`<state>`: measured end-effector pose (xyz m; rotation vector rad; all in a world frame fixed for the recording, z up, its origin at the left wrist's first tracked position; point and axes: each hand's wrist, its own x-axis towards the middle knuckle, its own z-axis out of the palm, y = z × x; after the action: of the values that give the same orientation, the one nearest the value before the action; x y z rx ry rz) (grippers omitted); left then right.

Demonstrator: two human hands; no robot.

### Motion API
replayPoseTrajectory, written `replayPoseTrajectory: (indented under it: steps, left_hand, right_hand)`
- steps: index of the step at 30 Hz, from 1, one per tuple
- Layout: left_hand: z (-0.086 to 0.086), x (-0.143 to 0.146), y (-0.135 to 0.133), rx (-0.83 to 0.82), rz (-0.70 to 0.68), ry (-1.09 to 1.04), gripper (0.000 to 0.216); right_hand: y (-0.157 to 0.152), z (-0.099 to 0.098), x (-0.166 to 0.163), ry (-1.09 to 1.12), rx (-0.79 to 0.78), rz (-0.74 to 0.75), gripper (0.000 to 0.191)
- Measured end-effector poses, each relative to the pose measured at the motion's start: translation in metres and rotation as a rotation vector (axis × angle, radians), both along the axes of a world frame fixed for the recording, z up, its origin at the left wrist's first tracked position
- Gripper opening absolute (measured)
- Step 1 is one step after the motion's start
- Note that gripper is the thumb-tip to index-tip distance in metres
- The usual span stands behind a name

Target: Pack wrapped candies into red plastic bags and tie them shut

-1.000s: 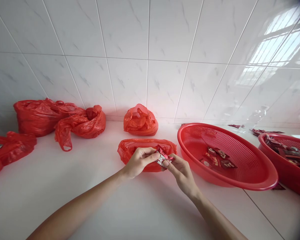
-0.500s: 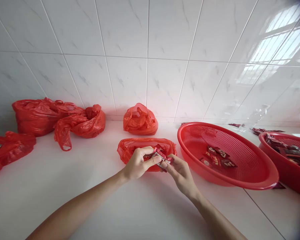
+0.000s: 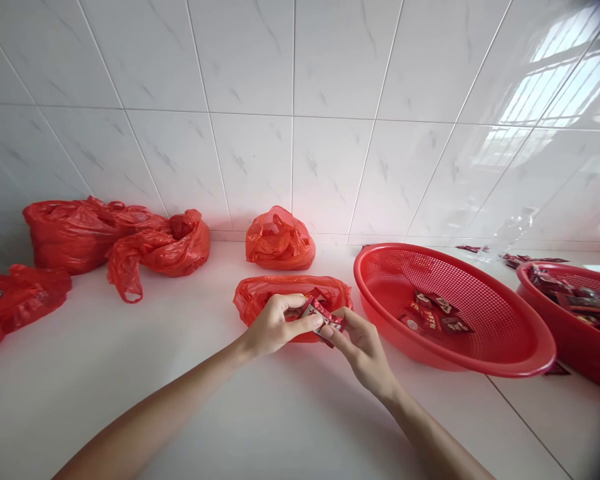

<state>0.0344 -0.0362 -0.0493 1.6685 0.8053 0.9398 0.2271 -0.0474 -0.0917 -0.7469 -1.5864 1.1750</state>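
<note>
Both hands pinch small red-and-white wrapped packets (image 3: pixel 316 312) above an open red plastic bag (image 3: pixel 247 293). My left hand (image 3: pixel 275 327) is closed on their left side, thumb on top. From the right, my right hand (image 3: pixel 363 347) grips the other side between thumb and fingers. The packets overlap, so I cannot tell how many are held. Inside the bag, more red wrappers show partly behind the hands. Just right of the bag stands a red perforated basket (image 3: pixel 380 307) with several red and brown packets (image 3: pixel 433 317) at its bottom.
A gathered red bag (image 3: pixel 280 243) sits against the tiled wall (image 3: pixel 250 160). More red bags (image 3: pixel 80 237) lie at the left. A second red basket (image 3: pixel 555 320) full of packets stands at the far right, with a clear plastic bottle (image 3: pixel 515 233) and loose packets behind it.
The packets have shifted and turned slightly between the fingers. Both hands stay in nearly the same place over the bag.
</note>
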Motion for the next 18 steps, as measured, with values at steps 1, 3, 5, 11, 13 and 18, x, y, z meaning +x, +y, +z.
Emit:
replayPoseTrajectory:
  steps: [1,3,5,11,13,18]
  left_hand:
    - [0.0017,-0.0014,0.0010,-0.010,-0.011,0.015,0.022]
    - [0.0043,-0.0038,0.0019,0.026,-0.010,0.066,0.021]
    - [0.0056,-0.0052,0.0015,0.099,0.013,0.111,0.021]
    - [0.0040,-0.0038,-0.0023,0.140,0.036,0.125,0.022]
    - [0.0031,-0.0023,-0.0022,0.104,0.037,0.072,0.021]
    - [0.0023,-0.0014,0.0007,0.000,0.045,-0.043,0.019]
  right_hand:
    - [-0.0001,0.0003,0.0002,0.001,0.000,0.001,0.014]
    - [0.0003,0.0005,0.0009,0.000,0.010,-0.003,0.013]
    - [0.0015,-0.0003,0.0016,-0.016,0.029,-0.011,0.012]
    - [0.0029,-0.0021,0.0022,-0.031,0.044,-0.038,0.011]
    - [0.0019,-0.0001,0.0025,0.010,0.018,-0.006,0.011]
    - [0.0014,0.0049,0.0050,0.138,-0.067,0.136,0.015]
